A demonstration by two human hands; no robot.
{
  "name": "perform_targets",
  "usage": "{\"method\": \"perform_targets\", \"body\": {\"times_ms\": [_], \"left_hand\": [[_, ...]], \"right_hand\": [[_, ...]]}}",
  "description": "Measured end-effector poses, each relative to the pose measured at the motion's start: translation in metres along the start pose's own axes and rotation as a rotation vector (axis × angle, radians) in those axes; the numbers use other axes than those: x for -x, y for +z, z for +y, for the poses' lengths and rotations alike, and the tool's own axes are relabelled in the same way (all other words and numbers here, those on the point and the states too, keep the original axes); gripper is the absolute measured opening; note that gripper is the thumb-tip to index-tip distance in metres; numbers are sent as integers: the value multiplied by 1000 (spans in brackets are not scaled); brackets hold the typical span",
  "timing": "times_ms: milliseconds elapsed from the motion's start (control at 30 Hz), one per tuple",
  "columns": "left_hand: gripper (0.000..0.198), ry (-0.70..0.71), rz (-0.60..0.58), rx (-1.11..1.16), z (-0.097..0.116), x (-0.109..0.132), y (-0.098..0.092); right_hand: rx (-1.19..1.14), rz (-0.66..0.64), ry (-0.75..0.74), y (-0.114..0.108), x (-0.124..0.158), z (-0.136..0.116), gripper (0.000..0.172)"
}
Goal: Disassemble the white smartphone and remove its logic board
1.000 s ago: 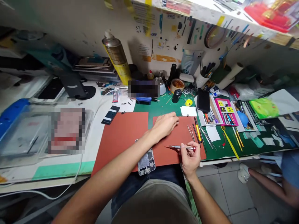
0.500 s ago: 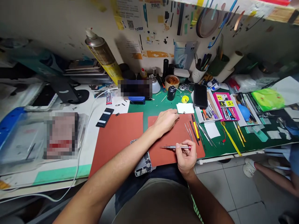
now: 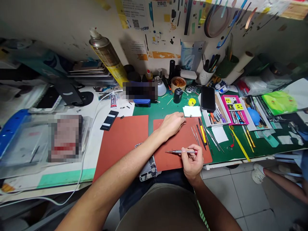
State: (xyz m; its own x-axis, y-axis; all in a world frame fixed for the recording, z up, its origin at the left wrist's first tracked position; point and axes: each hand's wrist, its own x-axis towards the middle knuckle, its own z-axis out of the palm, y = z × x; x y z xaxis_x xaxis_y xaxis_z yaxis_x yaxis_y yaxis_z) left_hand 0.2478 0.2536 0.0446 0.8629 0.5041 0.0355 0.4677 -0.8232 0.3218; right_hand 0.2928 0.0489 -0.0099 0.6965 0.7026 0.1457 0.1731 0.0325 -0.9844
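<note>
My right hand (image 3: 193, 162) grips a small precision screwdriver (image 3: 177, 151) with a knurled silver shaft and red end cap, its tip pointing left over the red-brown mat (image 3: 168, 162). Across the mat's far edge reaches my left hand (image 3: 172, 123), fingers curled together beside a white card (image 3: 192, 111). What its fingertips hold, if anything, is too small to make out. On the card's near edge sits a tiny dark piece (image 3: 191, 115). Partly hidden under my left forearm lies an opened phone (image 3: 149, 170) with its inner parts showing.
Tweezers (image 3: 195, 136), a yellow-black pen-like tool (image 3: 202, 134) and other thin tools lie right of my hands. Behind them stand tool boxes (image 3: 240, 123), one with a black phone (image 3: 208, 98) on it. A dark bottle (image 3: 177, 95) and spray can (image 3: 108, 57) stand at the back.
The whole view has shifted slightly. Both hands keep nearly the same place, and the screwdriver stays in my right hand.
</note>
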Motion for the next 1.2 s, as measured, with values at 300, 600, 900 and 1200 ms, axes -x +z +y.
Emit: {"method": "perform_targets", "body": {"times_ms": [300, 600, 900, 1200], "left_hand": [[30, -2, 141, 150, -18, 20, -21], [29, -352, 484, 317, -27, 155, -59], [24, -436, 548, 253, -9, 264, 1], [26, -416, 494, 204, -11, 267, 16]], "right_hand": [[11, -29, -30, -2, -3, -4, 22], [218, -175, -107, -6, -10, -14, 17], [508, -426, -563, 3, -19, -26, 7], [646, -512, -567, 0, -21, -29, 9]]}}
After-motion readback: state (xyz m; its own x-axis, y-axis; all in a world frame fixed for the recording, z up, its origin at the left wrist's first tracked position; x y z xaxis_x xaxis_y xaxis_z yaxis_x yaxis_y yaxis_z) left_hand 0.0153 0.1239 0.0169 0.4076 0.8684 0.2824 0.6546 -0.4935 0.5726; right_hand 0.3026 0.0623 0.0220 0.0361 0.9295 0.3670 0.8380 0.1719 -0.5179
